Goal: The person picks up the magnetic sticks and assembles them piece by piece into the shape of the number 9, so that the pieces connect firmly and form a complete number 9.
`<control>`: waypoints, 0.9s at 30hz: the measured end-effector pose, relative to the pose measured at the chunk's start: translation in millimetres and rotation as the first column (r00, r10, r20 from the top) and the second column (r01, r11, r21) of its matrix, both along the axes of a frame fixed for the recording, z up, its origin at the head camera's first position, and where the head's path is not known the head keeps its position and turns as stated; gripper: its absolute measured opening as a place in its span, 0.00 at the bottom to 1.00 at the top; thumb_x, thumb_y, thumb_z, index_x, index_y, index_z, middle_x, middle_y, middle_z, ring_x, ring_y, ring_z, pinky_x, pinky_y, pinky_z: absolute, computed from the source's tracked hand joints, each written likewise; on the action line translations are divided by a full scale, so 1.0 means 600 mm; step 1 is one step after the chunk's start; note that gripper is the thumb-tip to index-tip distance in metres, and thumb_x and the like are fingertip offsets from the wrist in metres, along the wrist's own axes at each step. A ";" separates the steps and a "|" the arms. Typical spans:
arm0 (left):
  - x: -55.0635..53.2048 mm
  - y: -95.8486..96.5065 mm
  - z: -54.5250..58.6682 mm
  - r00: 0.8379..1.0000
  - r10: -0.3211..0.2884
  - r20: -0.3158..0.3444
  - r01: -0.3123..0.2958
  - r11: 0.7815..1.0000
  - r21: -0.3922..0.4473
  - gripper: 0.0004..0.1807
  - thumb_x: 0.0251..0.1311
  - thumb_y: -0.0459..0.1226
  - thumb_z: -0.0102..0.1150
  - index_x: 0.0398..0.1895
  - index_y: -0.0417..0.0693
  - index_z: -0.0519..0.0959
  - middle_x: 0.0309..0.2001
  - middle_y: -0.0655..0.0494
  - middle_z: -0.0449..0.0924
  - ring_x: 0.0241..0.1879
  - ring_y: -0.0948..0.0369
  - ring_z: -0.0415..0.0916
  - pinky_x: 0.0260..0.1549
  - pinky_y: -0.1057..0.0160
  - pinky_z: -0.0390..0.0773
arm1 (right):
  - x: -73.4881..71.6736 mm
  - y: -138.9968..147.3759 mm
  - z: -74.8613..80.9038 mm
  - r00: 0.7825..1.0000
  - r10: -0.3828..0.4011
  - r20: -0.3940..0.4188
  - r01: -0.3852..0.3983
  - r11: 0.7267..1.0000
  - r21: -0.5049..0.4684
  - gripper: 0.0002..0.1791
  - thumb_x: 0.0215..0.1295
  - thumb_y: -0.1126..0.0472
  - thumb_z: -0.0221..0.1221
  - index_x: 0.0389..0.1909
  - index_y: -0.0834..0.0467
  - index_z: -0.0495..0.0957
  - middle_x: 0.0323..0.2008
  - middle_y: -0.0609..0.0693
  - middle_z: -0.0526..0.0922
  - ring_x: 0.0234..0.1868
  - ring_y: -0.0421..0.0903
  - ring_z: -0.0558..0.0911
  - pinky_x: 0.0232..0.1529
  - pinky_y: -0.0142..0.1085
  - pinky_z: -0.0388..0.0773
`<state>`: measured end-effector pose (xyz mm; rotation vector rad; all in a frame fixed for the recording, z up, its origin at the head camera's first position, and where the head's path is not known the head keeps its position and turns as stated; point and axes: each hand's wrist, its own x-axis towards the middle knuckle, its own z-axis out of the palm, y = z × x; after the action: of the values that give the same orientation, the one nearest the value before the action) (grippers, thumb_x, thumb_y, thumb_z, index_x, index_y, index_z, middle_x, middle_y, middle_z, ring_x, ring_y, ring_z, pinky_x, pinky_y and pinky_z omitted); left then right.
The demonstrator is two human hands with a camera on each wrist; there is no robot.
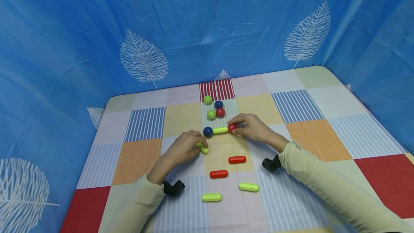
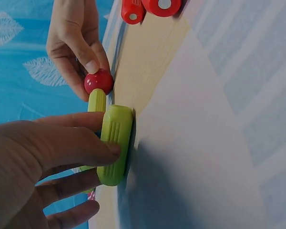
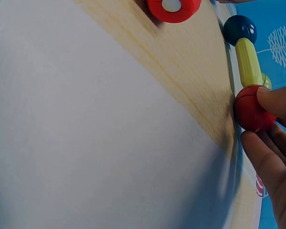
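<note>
In the head view a blue ball (image 1: 208,132), a yellow-green rod (image 1: 220,130) and a red ball (image 1: 232,128) are joined in a row on the cloth. My right hand (image 1: 251,127) pinches the red ball (image 3: 255,109) at the row's right end. Just in front of the blue ball, my left hand (image 1: 185,146) holds a second yellow-green rod (image 1: 202,148) between thumb and fingers. The left wrist view shows this rod (image 2: 116,143) close to the cloth, with ridges along its side. In that view it hides part of the joined row.
Behind the row lie two green balls (image 1: 211,114), a blue ball (image 1: 218,104) and a red ball (image 1: 220,112). Nearer the person are two red rods (image 1: 237,159) and two more yellow-green rods (image 1: 211,197). A blue leaf-print curtain (image 1: 226,28) borders the patchwork-covered table (image 1: 185,114).
</note>
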<state>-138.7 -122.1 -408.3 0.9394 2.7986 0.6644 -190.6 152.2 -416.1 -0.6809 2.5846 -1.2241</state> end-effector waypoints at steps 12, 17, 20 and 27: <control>0.003 0.002 -0.003 0.995 0.095 -0.030 -0.095 0.995 0.005 0.11 0.54 0.29 0.69 0.40 0.49 0.86 0.39 0.58 0.86 0.39 0.60 0.77 0.41 0.57 0.75 | -0.001 0.000 0.000 1.000 0.008 0.002 -0.008 1.000 -0.002 0.19 0.59 0.68 0.66 0.53 0.62 0.82 0.51 0.55 0.83 0.57 0.54 0.78 0.58 0.50 0.73; 0.005 0.003 -0.002 0.980 0.196 -0.036 -0.195 0.980 0.035 0.12 0.54 0.30 0.70 0.42 0.46 0.85 0.39 0.55 0.85 0.38 0.59 0.79 0.41 0.57 0.77 | 0.000 0.001 0.002 1.000 0.004 0.004 -0.004 1.000 0.001 0.19 0.60 0.68 0.66 0.53 0.61 0.82 0.52 0.55 0.83 0.57 0.54 0.78 0.58 0.50 0.73; 0.005 0.003 -0.002 0.970 0.242 -0.038 -0.240 0.969 0.055 0.12 0.54 0.30 0.70 0.42 0.44 0.84 0.37 0.53 0.84 0.36 0.58 0.80 0.37 0.58 0.78 | 0.000 0.001 0.002 1.000 0.001 0.005 -0.001 1.000 0.004 0.18 0.60 0.68 0.66 0.53 0.61 0.82 0.52 0.55 0.82 0.57 0.54 0.78 0.58 0.50 0.73; 0.004 0.008 -0.004 0.953 0.300 0.030 -0.302 0.947 0.112 0.12 0.55 0.31 0.69 0.43 0.43 0.82 0.37 0.51 0.84 0.32 0.57 0.79 0.31 0.61 0.78 | 0.001 0.001 0.001 1.000 0.001 0.006 -0.001 1.000 -0.006 0.18 0.60 0.68 0.66 0.53 0.61 0.83 0.52 0.55 0.82 0.57 0.54 0.78 0.58 0.50 0.73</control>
<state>-136.5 -117.2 -410.4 0.5209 2.9479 0.8749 -190.3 152.9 -415.4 -0.6779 2.5766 -1.2320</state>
